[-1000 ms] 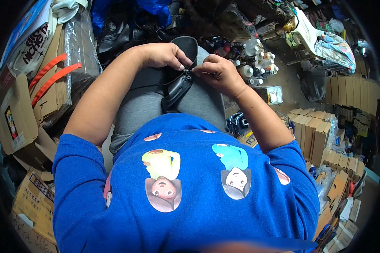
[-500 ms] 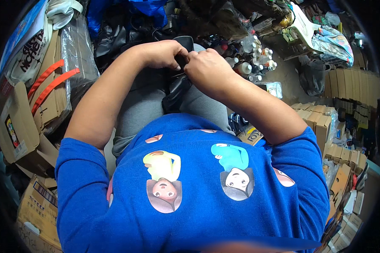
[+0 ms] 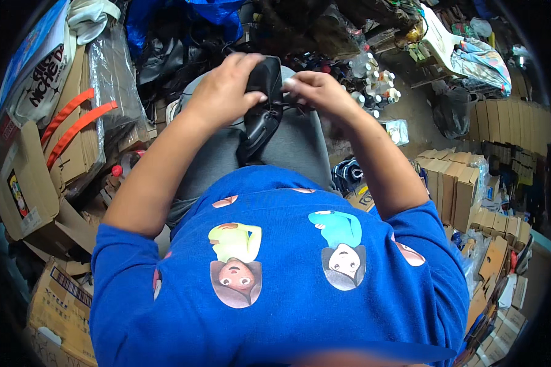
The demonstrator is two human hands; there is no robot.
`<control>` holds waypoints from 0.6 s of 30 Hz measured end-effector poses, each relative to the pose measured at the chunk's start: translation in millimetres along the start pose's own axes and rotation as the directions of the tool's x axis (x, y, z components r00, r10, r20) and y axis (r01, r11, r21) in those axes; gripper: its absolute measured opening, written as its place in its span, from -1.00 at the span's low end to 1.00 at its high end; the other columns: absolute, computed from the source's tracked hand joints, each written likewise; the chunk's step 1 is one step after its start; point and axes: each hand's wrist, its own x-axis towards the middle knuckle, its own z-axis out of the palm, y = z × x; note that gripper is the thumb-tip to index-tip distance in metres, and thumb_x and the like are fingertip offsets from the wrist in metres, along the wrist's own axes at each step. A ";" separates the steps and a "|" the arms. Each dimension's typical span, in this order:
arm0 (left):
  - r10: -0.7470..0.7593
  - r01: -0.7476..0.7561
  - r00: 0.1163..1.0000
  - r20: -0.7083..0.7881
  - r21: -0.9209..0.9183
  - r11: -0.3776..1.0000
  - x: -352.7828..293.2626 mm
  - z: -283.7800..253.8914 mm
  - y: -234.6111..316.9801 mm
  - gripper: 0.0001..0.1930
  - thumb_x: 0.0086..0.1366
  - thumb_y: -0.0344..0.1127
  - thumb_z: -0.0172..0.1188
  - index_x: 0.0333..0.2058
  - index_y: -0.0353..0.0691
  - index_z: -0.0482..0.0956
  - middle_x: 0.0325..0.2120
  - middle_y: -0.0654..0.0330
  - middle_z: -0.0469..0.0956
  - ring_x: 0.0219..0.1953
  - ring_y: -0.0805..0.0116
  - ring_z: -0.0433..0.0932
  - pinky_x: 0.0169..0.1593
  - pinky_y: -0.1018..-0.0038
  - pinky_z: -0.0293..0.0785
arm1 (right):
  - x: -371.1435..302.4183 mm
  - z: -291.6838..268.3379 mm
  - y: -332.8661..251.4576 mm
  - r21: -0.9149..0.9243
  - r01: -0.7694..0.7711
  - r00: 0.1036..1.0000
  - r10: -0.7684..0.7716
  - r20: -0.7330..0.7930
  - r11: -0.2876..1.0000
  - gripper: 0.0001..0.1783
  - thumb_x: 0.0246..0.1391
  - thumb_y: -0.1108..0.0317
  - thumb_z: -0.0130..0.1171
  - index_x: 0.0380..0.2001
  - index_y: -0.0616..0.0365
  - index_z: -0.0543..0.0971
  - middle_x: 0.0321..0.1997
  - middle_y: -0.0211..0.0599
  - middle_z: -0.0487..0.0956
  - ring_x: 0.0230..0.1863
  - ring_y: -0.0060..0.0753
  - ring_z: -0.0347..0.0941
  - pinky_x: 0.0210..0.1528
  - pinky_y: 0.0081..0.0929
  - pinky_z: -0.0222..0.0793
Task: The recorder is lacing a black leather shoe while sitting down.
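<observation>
A long black leather-like piece (image 3: 264, 82), folded and shiny, lies across my grey-clad lap; its exact kind is not clear. My left hand (image 3: 226, 85) is at its left side, thumb and fingers spread apart and touching its edge. At the right edge, my right hand (image 3: 318, 92) has thumb and forefinger pinched together; what they hold is too small to make out. A thin dark strand (image 3: 300, 109) shows just below those fingers. The lower part of the black piece bunches up between my thighs.
More black leather-like pieces (image 3: 162, 58) are heaped at the far left, near a blue plastic bag (image 3: 217, 15). White bottles (image 3: 379, 88) stand to the far right, with a white chair (image 3: 441, 37) beyond. Cardboard boxes (image 3: 24, 183) crowd the left, and stacked cardboard (image 3: 450, 183) the right.
My hands were together over the top of the black piece; now they are apart on either side of it. My left fingers have spread, and more of the piece shows.
</observation>
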 end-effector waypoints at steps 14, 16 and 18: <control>-0.428 0.438 0.887 0.175 -0.616 0.655 -29.7 -51.5 -28.3 -0.64 0.35 -0.06 0.03 -0.46 -0.26 0.48 -0.41 0.26 0.42 -0.32 0.48 0.39 -0.12 0.48 0.33 | 28.7 -11.0 42.3 0.841 0.295 0.945 -0.009 -0.327 0.453 -0.57 0.28 0.05 -0.09 -0.33 0.23 0.53 -0.26 -0.18 0.54 -0.18 -0.21 0.49 0.02 -0.19 0.39; -0.406 0.119 0.885 0.228 -0.954 -0.276 -15.1 -34.1 -7.3 -0.61 0.40 -0.03 -0.07 -0.55 -0.14 0.38 -0.49 0.27 0.35 -0.39 0.40 0.37 -0.08 0.40 0.31 | 21.7 -1.6 29.0 0.996 0.051 0.998 -0.029 -0.049 0.079 -0.53 0.28 -0.02 -0.12 -0.35 0.17 0.54 -0.24 -0.17 0.54 -0.14 -0.16 0.46 0.11 -0.08 0.30; -0.399 0.112 0.884 0.245 -0.938 -0.329 -11.9 -27.9 -5.7 -0.60 0.41 -0.04 -0.09 -0.60 -0.10 0.31 -0.55 0.30 0.30 -0.44 0.40 0.34 -0.10 0.40 0.30 | 17.9 -3.8 32.1 0.995 -0.018 0.998 -0.052 0.024 0.099 -0.52 0.29 -0.04 -0.15 -0.57 0.06 0.41 -0.56 -0.38 0.36 -0.46 -0.38 0.29 -0.19 -0.29 0.29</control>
